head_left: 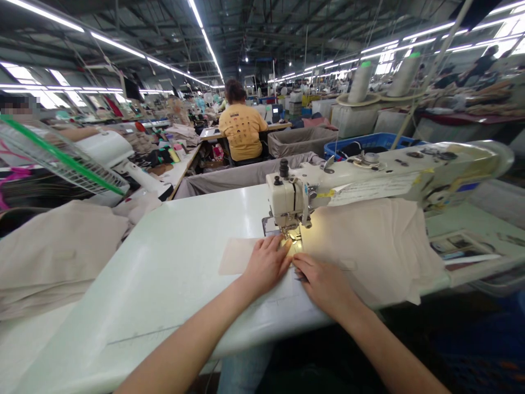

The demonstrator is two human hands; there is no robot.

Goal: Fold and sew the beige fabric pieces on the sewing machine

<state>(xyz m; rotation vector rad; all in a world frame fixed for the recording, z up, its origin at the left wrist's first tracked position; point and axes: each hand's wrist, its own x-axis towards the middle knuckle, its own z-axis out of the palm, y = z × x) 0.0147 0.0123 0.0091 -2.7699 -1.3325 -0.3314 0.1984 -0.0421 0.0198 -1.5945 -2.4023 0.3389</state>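
Observation:
A white sewing machine (283,194) stands on the pale table, its lamp lighting the needle area. Under its presser foot (289,232) reaches the edge of a small beige fabric piece (233,257). My left hand (267,260) lies on that piece with fingers stretched toward the foot and thumb apart. My right hand (324,282) is closed just in front of the needle area, fingertips together near the thumb of the left. A small dark object (301,276) shows under its fingers; its kind is unclear. To the right lies a stack of beige fabric panels (369,246).
More beige panels (61,251) are heaped at the left, beside a white fan (102,158) with a green rim. Thread cones (361,82) stand behind the machine, near a blue basket (369,143). A person in a yellow shirt (243,128) sits ahead, back turned.

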